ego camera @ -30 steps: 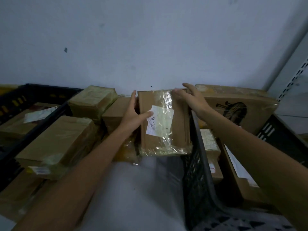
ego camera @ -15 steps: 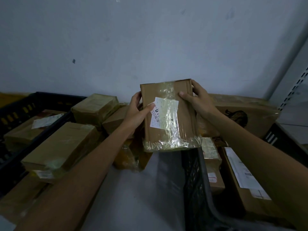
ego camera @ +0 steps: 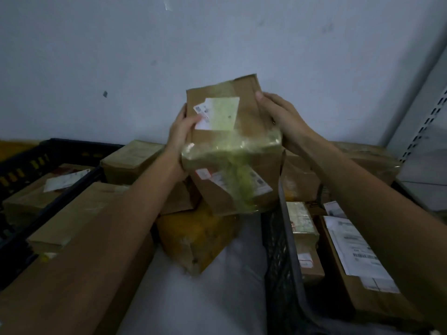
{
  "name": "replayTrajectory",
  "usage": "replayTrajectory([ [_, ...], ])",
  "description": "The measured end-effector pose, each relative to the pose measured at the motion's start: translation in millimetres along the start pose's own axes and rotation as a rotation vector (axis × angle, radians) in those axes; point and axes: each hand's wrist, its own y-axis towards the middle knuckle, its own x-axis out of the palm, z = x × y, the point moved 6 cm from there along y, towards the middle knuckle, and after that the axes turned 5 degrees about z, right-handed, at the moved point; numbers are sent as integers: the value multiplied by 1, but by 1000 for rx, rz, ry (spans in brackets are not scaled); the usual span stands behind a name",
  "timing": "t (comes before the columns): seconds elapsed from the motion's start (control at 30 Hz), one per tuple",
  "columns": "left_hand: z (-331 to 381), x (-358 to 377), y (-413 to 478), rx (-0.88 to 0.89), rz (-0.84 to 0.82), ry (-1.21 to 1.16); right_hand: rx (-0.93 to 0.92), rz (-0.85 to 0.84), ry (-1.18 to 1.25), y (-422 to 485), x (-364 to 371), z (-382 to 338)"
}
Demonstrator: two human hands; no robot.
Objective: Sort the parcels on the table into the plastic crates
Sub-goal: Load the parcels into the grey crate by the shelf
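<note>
Two hands on one parcel, and I read across from the left. Far left, the black plastic crate (ego camera: pixel 60 151) already holds a brown box with a white slip on top. Beside it, loose brown cardboard parcels (ego camera: pixel 79 211) crowd the white bench (ego camera: pixel 205 293), with a yellow-wrapped parcel (ego camera: pixel 196 240) lying near the middle. My left hand (ego camera: pixel 180 134) has its grip clamped on the left edge of the tape-wrapped brown cardboard box (ego camera: pixel 232 146), thumb pressing the corner of its pale label (ego camera: pixel 219 113). That box is up in the air, tilted, above the pile and close to the wall. My right hand (ego camera: pixel 283 117) has its grip closed on the right edge, fingers behind, thumb in front. Further right, the dark mesh-sided plastic crate (ego camera: pixel 280 250) sits with several labelled boxes inside.

Now, doing this well: I judge I am reading the label, so I should move my thumb off it and hold the box level. The clear tape looks slick, so both sides need firm pressure. Once I know the destination, I should lower the box flat into a free spot rather than drop it on the stacked ones.
</note>
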Motion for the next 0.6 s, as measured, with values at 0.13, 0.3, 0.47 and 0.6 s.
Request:
replayTrajectory([
  [0.13,11,-2,14,-117,-50,-25,-27,-110,-56,-6,3,2],
  [0.3,20,-12,12,-212,13,36,-115,-185,-94,-31,15,1],
  [0.47,42,0,-5,-144,-35,-86,-334,-31,-155,-34,13,-17],
  [0.6,69,22,-25,171,-176,135,-280,152,170,-21,-17,-41],
])
